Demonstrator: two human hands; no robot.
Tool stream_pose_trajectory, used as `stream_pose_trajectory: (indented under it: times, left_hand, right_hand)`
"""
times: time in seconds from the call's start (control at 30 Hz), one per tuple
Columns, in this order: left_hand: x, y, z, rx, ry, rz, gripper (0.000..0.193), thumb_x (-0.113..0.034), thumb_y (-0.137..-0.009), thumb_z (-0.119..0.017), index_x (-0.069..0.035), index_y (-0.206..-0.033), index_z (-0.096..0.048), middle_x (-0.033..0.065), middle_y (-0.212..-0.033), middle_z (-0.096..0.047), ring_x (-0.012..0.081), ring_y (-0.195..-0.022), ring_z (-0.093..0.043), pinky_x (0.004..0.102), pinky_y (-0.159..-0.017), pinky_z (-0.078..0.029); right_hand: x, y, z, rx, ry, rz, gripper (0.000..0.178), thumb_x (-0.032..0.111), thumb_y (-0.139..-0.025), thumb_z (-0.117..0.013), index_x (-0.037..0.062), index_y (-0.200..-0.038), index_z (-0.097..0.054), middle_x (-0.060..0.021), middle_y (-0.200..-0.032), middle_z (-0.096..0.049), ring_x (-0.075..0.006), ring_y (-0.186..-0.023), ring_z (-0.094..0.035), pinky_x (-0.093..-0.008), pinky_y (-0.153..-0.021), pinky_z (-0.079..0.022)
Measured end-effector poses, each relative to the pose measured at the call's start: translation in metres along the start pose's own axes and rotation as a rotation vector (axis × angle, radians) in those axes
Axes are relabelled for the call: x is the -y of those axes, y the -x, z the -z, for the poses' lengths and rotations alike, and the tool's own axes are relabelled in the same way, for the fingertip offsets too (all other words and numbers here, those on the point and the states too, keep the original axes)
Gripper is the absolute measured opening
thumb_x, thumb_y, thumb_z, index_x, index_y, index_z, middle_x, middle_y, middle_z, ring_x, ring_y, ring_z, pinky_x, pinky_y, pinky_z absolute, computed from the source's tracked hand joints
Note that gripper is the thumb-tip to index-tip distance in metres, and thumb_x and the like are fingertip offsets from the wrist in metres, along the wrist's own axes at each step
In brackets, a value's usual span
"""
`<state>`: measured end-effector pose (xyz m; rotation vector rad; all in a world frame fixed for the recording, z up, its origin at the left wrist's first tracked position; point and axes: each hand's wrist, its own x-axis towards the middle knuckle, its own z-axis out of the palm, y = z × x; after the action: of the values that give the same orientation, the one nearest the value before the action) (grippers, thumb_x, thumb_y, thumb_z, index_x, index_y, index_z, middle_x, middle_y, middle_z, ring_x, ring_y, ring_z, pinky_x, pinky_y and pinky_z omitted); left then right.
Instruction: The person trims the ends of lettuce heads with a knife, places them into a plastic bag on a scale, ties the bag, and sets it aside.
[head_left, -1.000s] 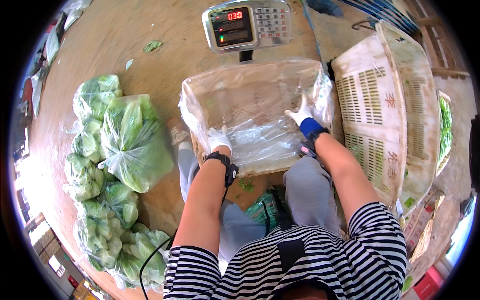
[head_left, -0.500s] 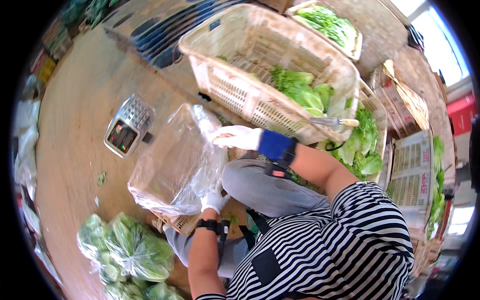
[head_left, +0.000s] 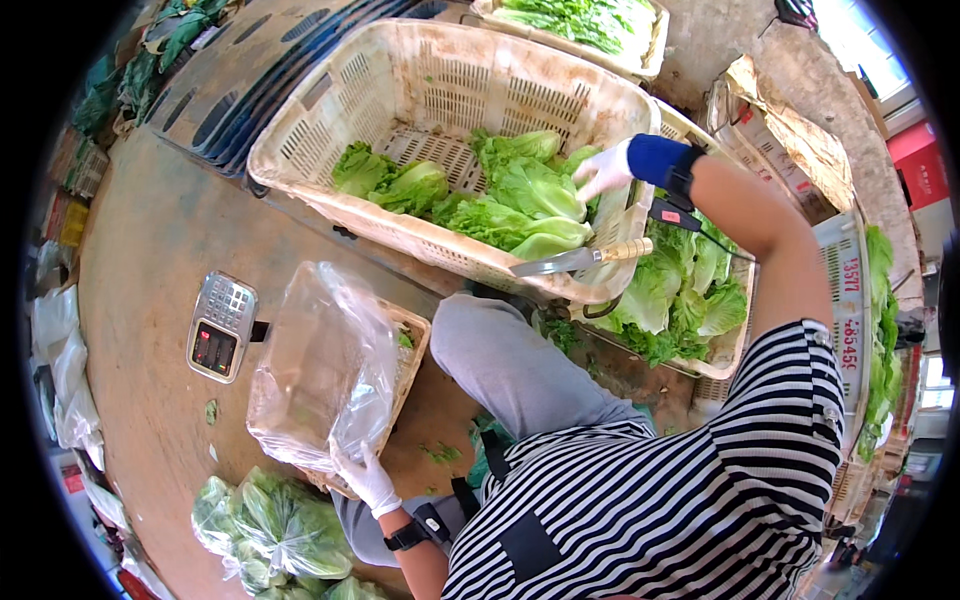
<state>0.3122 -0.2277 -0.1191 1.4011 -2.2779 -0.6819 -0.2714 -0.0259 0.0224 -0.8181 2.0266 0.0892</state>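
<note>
My right hand, in a white glove, reaches into a large cream plastic crate. Its fingers are stretched out and touch the heads of green lettuce there, without gripping one. A knife with a wooden handle lies across the crate's near rim, below that hand. To the left, a clear plastic bag lines and overhangs a small beige basket. My left hand, also gloved, is closed on the bag's near edge, over the basket's near side.
A digital scale stands on the floor left of the basket. Bagged lettuce lies at the near left. Another crate of lettuce sits right of the large crate, and stacked blue-edged panels are at the far left.
My right hand has left the plastic bag and moved right and away into the large crate. The left hand stays at the bag's near edge. The view has shifted, showing more lettuce.
</note>
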Motion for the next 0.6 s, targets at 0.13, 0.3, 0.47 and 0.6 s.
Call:
stream_pose_trajectory:
  times: [0.13,0.3,0.47,0.6]
  left_hand:
    - [-0.004,0.008,0.002,0.006,0.262,0.286,0.054,-0.008,-0.084,-0.056,-0.001,-0.133,-0.033,0.0185,-0.127,-0.041,0.0263,-0.112,-0.044,0.0359,-0.095,-0.036]
    - [-0.015,0.011,-0.008,0.003,0.37,0.336,0.055,-0.007,-0.083,-0.058,-0.001,-0.132,-0.035,0.0188,-0.129,-0.038,0.027,-0.111,-0.045,0.0352,-0.092,-0.039]
    - [-0.012,0.015,-0.015,0.045,0.308,0.403,0.057,-0.01,-0.084,-0.058,-0.001,-0.134,-0.032,0.0204,-0.132,-0.036,0.0293,-0.119,-0.038,0.036,-0.1,-0.031]
    - [-0.019,0.007,-0.017,0.063,0.27,0.391,0.055,-0.009,-0.084,-0.057,-0.001,-0.134,-0.033,0.019,-0.132,-0.036,0.0269,-0.117,-0.041,0.0353,-0.097,-0.034]
  right_hand:
    - [0.02,-0.037,-0.016,0.457,0.326,-0.165,0.09,0.057,-0.068,-0.066,0.0064,-0.134,-0.033,-0.0157,-0.127,-0.046,-0.0255,-0.114,-0.047,-0.0346,-0.088,-0.042]
    - [-0.006,-0.088,-0.047,0.413,0.318,-0.087,0.107,0.057,-0.06,-0.073,0.0096,-0.139,-0.019,-0.013,-0.132,-0.042,-0.0286,-0.117,-0.044,-0.0374,-0.096,-0.036]
    - [-0.041,-0.128,-0.065,0.361,0.268,0.182,0.106,0.039,-0.057,-0.082,0.0162,-0.139,-0.019,-0.0164,-0.128,-0.042,-0.0303,-0.11,-0.048,-0.04,-0.087,-0.044]
    - [-0.025,-0.136,-0.067,0.417,0.04,0.086,0.071,0.03,-0.072,-0.07,0.0108,-0.131,-0.036,-0.0125,-0.11,-0.054,-0.024,-0.089,-0.057,-0.0344,-0.075,-0.048]
